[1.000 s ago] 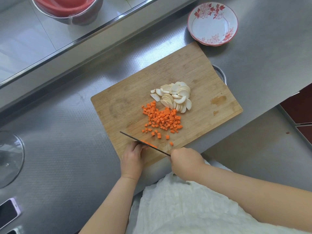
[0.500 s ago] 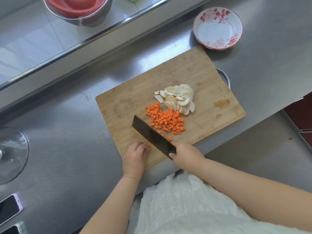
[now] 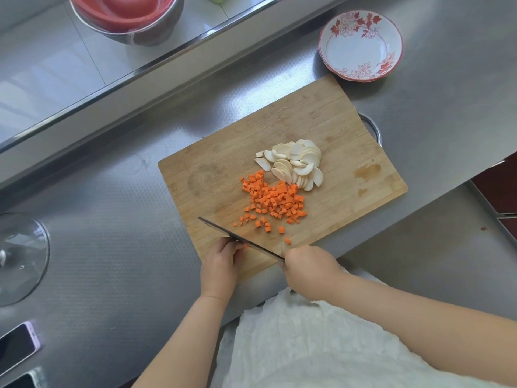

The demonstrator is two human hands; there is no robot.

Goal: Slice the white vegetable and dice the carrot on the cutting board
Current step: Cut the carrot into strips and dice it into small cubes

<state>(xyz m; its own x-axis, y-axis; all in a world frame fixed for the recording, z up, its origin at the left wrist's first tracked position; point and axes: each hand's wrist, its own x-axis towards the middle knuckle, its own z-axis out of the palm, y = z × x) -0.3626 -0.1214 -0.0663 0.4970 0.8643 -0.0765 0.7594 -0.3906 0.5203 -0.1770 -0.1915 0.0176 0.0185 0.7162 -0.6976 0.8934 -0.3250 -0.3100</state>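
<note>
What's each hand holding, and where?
Right hand grips the knife by its hidden handle. Left hand pins a carrot piece under its fingers.

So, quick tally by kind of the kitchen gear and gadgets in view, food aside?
Board: 1
Knife: 1
Bowls: 2, floral and steel
Glass lid: 1
Phones: 2, purple and a second at the frame's bottom edge
Total: 7
</note>
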